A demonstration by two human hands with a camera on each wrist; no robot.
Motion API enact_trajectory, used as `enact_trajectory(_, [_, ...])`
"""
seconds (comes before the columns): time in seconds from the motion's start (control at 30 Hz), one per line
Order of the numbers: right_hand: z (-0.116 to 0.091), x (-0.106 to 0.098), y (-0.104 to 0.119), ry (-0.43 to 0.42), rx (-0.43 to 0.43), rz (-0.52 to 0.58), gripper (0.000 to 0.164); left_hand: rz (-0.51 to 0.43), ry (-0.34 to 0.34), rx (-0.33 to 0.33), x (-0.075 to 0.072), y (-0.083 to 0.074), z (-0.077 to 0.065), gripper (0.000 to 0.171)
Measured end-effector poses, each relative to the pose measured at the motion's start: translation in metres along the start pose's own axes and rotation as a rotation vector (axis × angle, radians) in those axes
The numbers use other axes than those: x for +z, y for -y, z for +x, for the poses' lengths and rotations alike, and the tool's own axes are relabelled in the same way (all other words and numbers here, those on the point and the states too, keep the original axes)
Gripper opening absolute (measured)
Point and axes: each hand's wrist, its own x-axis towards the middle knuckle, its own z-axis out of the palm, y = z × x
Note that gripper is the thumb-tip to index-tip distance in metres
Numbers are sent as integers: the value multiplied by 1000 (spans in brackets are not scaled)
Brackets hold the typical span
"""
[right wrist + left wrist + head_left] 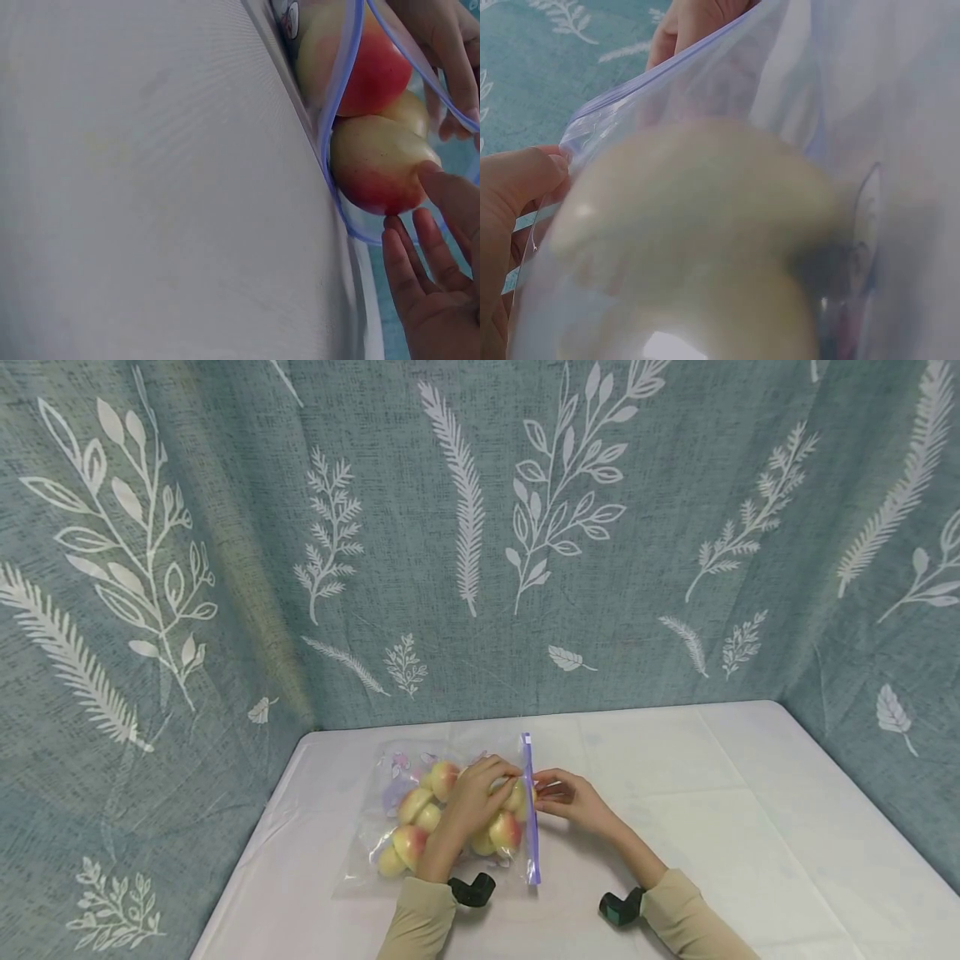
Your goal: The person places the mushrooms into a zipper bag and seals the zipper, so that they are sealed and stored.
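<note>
A clear zip bag (367,860) with a purple-blue zip edge (531,827) lies on its side, with several yellow-and-red peaches (409,845) inside. My left hand (468,797) reaches over the bag; its thumb and fingers pinch the film near the mouth, as the thumb (536,172) shows in the left wrist view. At the open mouth, my right hand (573,800) holds a peach (382,161) between thumb and fingertips. That peach sits just inside the rim, beside another redder peach (379,71). Close film and blur hide much of the left wrist view.
A white cloth covers the table (697,810). Behind it and at both sides hangs a green-blue curtain (480,527) with white leaf prints. A black wrist device (472,890) sits at the left wrist, another device (621,907) at the right.
</note>
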Motion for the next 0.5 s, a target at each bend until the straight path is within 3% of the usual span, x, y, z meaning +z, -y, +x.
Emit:
enact_trajectory(0.27, [-2, 1, 22, 31, 26, 4, 37, -12, 1, -7, -1, -2, 0, 9])
enact_trajectory(0.5, [-1, 1, 1, 52, -11, 30, 35, -4, 10, -18, 0, 0, -1, 8])
